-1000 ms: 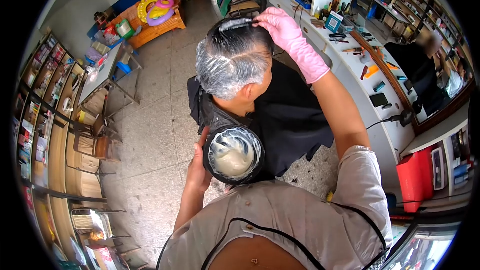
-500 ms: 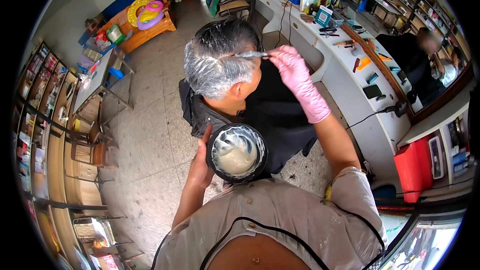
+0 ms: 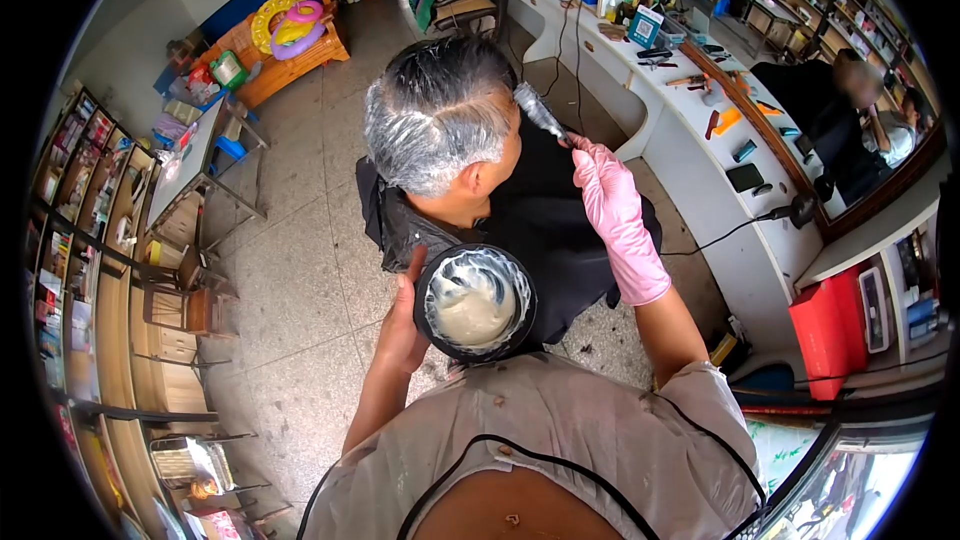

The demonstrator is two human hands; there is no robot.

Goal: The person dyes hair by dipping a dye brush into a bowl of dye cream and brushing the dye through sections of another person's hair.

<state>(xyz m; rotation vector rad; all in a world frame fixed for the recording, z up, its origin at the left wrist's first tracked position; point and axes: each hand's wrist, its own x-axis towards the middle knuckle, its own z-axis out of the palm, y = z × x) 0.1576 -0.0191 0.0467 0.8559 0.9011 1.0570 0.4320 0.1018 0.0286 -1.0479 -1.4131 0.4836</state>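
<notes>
- The tint brush [image 3: 540, 111] sits just above the centre of the frame, its paste-coated bristles beside the front hairline of the seated person's head [image 3: 437, 115]; whether they touch the hair cannot be told.
- The right hand [image 3: 603, 180], in a pink glove, is closed around the brush handle, right of centre.
- The mixing bowl [image 3: 474, 302], black and smeared inside with pale cream paste, is at the centre of the frame, slightly low, just behind the seated person's shoulder.
- The left hand [image 3: 402, 325], bare, cups the bowl's left side, thumb up along the rim.
- The seated person's hair is slicked with whitish paste over the back and side; the top strip is darker.
- A black cape [image 3: 570, 230] covers the seated person's shoulders and front.
- The white worktop [image 3: 690, 155] runs along the upper right of the frame, carrying combs, bottles and a dark phone-like slab.
- A mirror [image 3: 850, 110] above it, at the far right, reflects the caped figure.
- A red bin [image 3: 830, 340] stands at the right edge, lower down.
- Shelves [image 3: 80, 240] of goods line the left edge.
</notes>
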